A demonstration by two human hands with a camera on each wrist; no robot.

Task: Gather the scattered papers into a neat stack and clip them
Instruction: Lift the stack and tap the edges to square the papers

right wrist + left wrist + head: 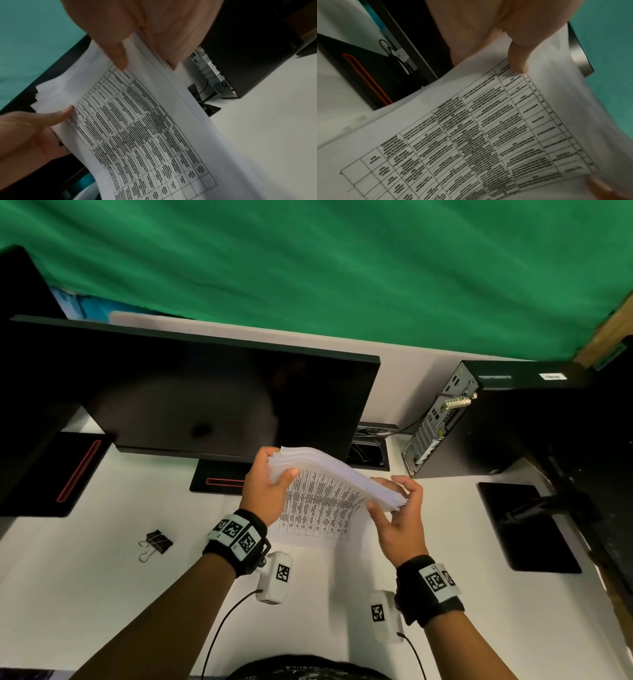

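A stack of white papers (322, 491) with a printed table on the near face stands on edge above the white desk (102, 594). My left hand (270, 487) grips its upper left corner, thumb on the printed face. My right hand (394, 508) holds the right edge, thumb in front and fingers behind. In the left wrist view my thumb (518, 59) presses the table sheet (471, 135). The right wrist view shows the papers (137, 128) pinched between my thumb (118, 56) and fingers. A black binder clip (156, 543) lies on the desk, left of my left wrist.
A black monitor (205, 398) stands right behind the papers on its base (219, 482). A second monitor's base (68, 470) sits at the left. A computer tower (479, 419) and a black stand (524, 525) occupy the right. A green cloth (342, 268) hangs behind.
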